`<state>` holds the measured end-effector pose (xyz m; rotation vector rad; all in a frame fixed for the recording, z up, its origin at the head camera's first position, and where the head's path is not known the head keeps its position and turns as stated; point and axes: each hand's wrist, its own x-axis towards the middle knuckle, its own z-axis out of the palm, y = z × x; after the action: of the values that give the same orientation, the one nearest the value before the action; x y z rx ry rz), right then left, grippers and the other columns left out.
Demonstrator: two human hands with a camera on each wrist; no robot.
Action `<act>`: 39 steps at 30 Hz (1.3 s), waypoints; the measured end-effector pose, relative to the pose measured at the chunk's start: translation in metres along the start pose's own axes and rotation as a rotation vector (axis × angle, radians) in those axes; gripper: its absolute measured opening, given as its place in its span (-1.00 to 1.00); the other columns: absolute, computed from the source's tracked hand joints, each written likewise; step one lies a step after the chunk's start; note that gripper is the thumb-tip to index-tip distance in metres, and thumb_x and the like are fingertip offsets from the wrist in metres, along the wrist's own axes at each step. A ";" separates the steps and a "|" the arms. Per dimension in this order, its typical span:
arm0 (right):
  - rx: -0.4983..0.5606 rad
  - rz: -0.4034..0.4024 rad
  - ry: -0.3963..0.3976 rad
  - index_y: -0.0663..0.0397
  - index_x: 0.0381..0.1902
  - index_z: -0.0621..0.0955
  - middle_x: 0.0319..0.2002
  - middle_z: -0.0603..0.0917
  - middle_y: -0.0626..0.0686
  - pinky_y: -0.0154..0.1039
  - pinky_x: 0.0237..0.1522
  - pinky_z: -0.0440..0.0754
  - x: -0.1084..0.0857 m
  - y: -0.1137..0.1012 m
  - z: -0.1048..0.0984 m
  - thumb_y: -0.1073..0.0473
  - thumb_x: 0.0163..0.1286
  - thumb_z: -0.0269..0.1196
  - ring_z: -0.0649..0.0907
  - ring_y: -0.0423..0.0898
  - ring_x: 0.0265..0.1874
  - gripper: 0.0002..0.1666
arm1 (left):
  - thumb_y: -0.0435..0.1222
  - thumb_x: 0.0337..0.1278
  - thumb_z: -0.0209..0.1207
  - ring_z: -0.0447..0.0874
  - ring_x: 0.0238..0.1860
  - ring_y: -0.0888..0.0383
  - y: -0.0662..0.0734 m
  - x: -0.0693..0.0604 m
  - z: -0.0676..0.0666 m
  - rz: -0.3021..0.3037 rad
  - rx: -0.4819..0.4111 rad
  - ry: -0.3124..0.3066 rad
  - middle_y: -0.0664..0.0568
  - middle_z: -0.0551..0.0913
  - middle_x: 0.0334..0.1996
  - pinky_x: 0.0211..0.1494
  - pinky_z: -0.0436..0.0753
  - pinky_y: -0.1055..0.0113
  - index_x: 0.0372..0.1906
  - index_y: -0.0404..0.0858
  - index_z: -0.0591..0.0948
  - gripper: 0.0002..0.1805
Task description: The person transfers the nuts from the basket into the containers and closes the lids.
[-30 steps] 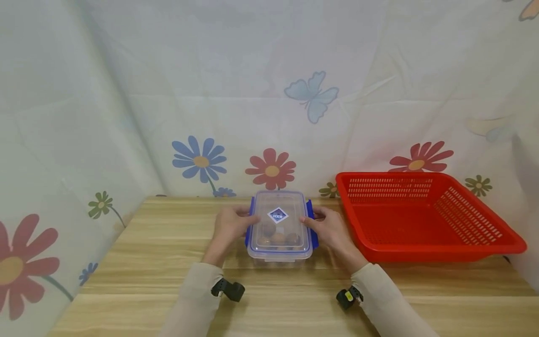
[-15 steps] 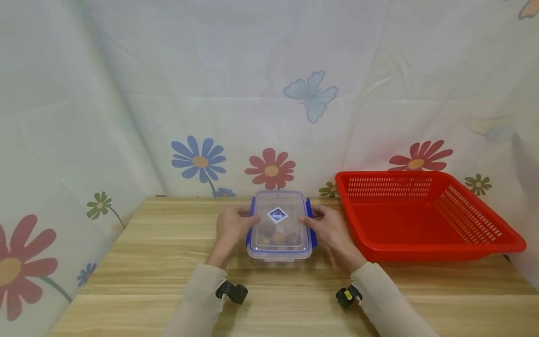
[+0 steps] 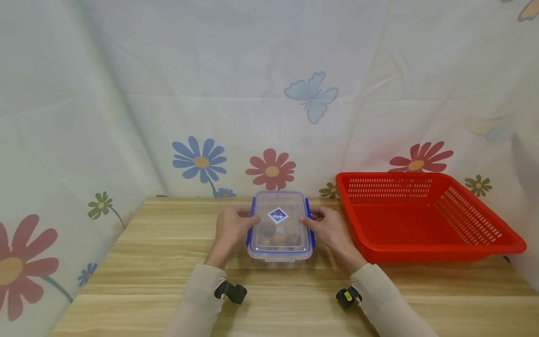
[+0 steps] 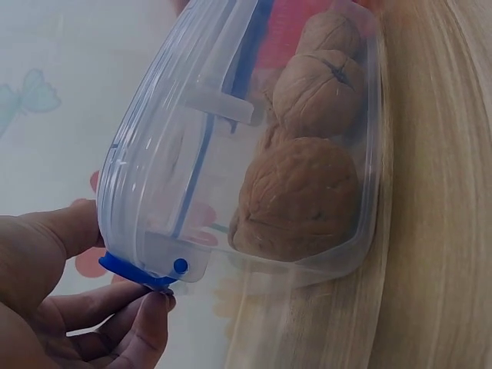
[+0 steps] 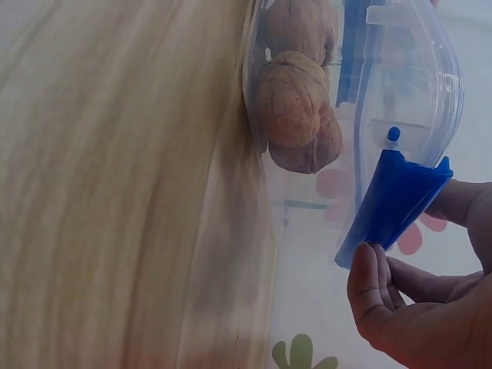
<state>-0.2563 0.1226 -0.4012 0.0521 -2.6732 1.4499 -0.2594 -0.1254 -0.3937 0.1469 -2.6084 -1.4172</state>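
A clear plastic food container (image 3: 278, 234) with blue side clips stands on the wooden table, its lid on and a diamond-shaped label on top. Several walnuts (image 4: 300, 200) lie inside. My left hand (image 3: 231, 227) grips the left side, thumb on the lid's edge and fingers under the left blue clip (image 4: 138, 270). On the other side my right hand (image 3: 330, 229) pinches likewise, thumb on the lid and fingertips against the right blue clip (image 5: 396, 200). That right clip slants outward from the container wall. The fingers beneath the lid's edge are partly hidden in the head view.
A red plastic basket (image 3: 358, 229) with slotted walls stands to the right, close to my right hand. Behind the wooden table (image 3: 168, 262) hangs a pale curtain (image 3: 236, 117) printed with flowers and a butterfly.
The right clip has swung a little inward, toward the container wall. My left wrist has shifted slightly right. The container stays in place.
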 end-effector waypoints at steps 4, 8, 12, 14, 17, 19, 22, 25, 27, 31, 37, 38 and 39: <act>-0.009 -0.016 0.000 0.28 0.33 0.62 0.00 0.75 0.20 -0.06 -0.04 0.84 -0.001 -0.001 0.001 0.11 0.49 0.42 0.74 0.07 -0.15 -0.44 | -0.27 0.26 0.45 0.79 0.02 -0.13 0.000 -0.001 0.000 0.003 -0.001 -0.003 -0.26 0.78 0.03 0.11 0.80 0.02 0.12 -0.40 0.75 -0.59; -0.016 -0.023 0.004 0.29 0.32 0.62 0.01 0.75 0.21 -0.05 -0.05 0.84 -0.002 -0.001 0.001 0.11 0.49 0.42 0.74 0.07 -0.15 -0.44 | -0.27 0.24 0.46 0.79 0.01 -0.13 -0.001 0.000 0.000 0.013 0.005 -0.001 -0.25 0.79 0.02 0.10 0.79 0.02 0.11 -0.40 0.76 -0.60; -0.034 -0.035 0.015 0.29 0.31 0.62 0.01 0.74 0.19 -0.04 -0.04 0.84 -0.002 -0.002 0.003 0.12 0.49 0.41 0.74 0.06 -0.16 -0.46 | -0.27 0.24 0.46 0.79 0.02 -0.14 0.000 0.001 0.000 0.017 0.004 0.000 -0.26 0.78 0.03 0.10 0.79 0.03 0.12 -0.41 0.76 -0.59; -0.048 -0.047 0.026 0.29 0.29 0.63 0.01 0.74 0.19 -0.04 -0.02 0.83 -0.001 -0.003 0.004 0.13 0.48 0.41 0.74 0.06 -0.16 -0.48 | -0.28 0.24 0.47 0.79 0.02 -0.14 0.001 0.001 -0.001 0.015 0.000 0.001 -0.27 0.78 0.04 0.10 0.80 0.03 0.13 -0.41 0.75 -0.58; -0.056 -0.068 0.037 0.30 0.28 0.64 0.02 0.73 0.18 -0.04 -0.01 0.83 -0.002 -0.003 0.006 0.14 0.48 0.40 0.73 0.05 -0.14 -0.49 | -0.29 0.23 0.47 0.80 -0.02 -0.13 0.000 0.001 -0.001 0.024 0.007 0.005 -0.27 0.78 0.02 0.06 0.81 0.05 0.11 -0.41 0.76 -0.59; -0.048 -0.070 0.037 0.30 0.28 0.64 0.02 0.73 0.18 -0.04 -0.01 0.83 -0.003 -0.003 0.006 0.15 0.47 0.40 0.73 0.06 -0.13 -0.49 | -0.29 0.21 0.48 0.81 -0.05 -0.11 -0.001 0.001 -0.001 0.028 0.010 0.009 -0.26 0.79 0.00 0.03 0.81 0.07 0.10 -0.41 0.77 -0.60; -0.042 -0.076 0.038 0.32 0.28 0.64 0.01 0.72 0.19 -0.05 -0.02 0.83 -0.004 -0.003 0.005 0.16 0.48 0.40 0.72 0.06 -0.14 -0.49 | -0.28 0.20 0.49 0.81 -0.08 -0.08 -0.001 0.000 0.000 0.034 0.010 0.011 -0.24 0.80 -0.03 0.01 0.82 0.08 0.08 -0.40 0.78 -0.60; -0.060 -0.068 0.044 0.33 0.26 0.64 0.02 0.71 0.21 -0.03 0.00 0.82 -0.003 -0.004 0.005 0.17 0.48 0.41 0.71 0.08 -0.11 -0.50 | -0.28 0.19 0.48 0.81 -0.09 -0.09 -0.001 -0.001 0.000 0.044 0.006 0.013 -0.25 0.80 -0.03 0.00 0.82 0.08 0.08 -0.42 0.78 -0.60; -0.069 -0.059 0.045 0.31 0.26 0.64 0.02 0.71 0.21 -0.02 0.01 0.82 -0.003 -0.004 0.004 0.16 0.48 0.41 0.71 0.08 -0.11 -0.50 | -0.28 0.19 0.48 0.81 -0.08 -0.09 0.000 0.000 0.000 0.050 0.002 0.012 -0.24 0.81 -0.04 0.00 0.82 0.08 0.08 -0.41 0.78 -0.60; -0.070 -0.047 0.039 0.30 0.27 0.64 0.02 0.71 0.20 -0.03 -0.01 0.83 -0.003 -0.003 0.003 0.15 0.47 0.42 0.71 0.08 -0.11 -0.49 | -0.29 0.20 0.48 0.80 -0.07 -0.09 -0.001 0.000 0.000 0.051 -0.004 0.005 -0.25 0.80 -0.03 0.03 0.81 0.07 0.08 -0.41 0.77 -0.61; -0.066 -0.033 0.028 0.28 0.28 0.64 0.03 0.71 0.19 -0.06 -0.03 0.84 -0.001 -0.002 0.002 0.13 0.46 0.44 0.70 0.07 -0.12 -0.47 | -0.30 0.20 0.48 0.80 -0.06 -0.10 -0.001 0.001 -0.001 0.048 -0.002 0.003 -0.25 0.80 -0.04 0.04 0.81 0.06 0.08 -0.42 0.77 -0.61; -0.067 -0.034 0.026 0.28 0.28 0.63 0.04 0.71 0.19 -0.06 -0.04 0.84 -0.001 -0.003 0.002 0.13 0.46 0.43 0.70 0.07 -0.12 -0.47 | -0.30 0.20 0.48 0.80 -0.06 -0.10 -0.001 0.001 -0.001 0.048 -0.002 0.003 -0.25 0.80 -0.04 0.04 0.81 0.06 0.08 -0.41 0.77 -0.60; -0.068 -0.033 0.023 0.28 0.28 0.63 0.04 0.71 0.19 -0.06 -0.04 0.84 -0.001 -0.003 0.002 0.13 0.46 0.43 0.70 0.06 -0.13 -0.47 | -0.30 0.20 0.48 0.80 -0.06 -0.10 -0.001 0.001 -0.001 0.047 -0.003 0.002 -0.24 0.80 -0.05 0.03 0.81 0.06 0.08 -0.41 0.77 -0.60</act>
<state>-0.2555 0.1197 -0.4000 0.0730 -2.6879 1.3403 -0.2606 -0.1272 -0.3943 0.0859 -2.5903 -1.4053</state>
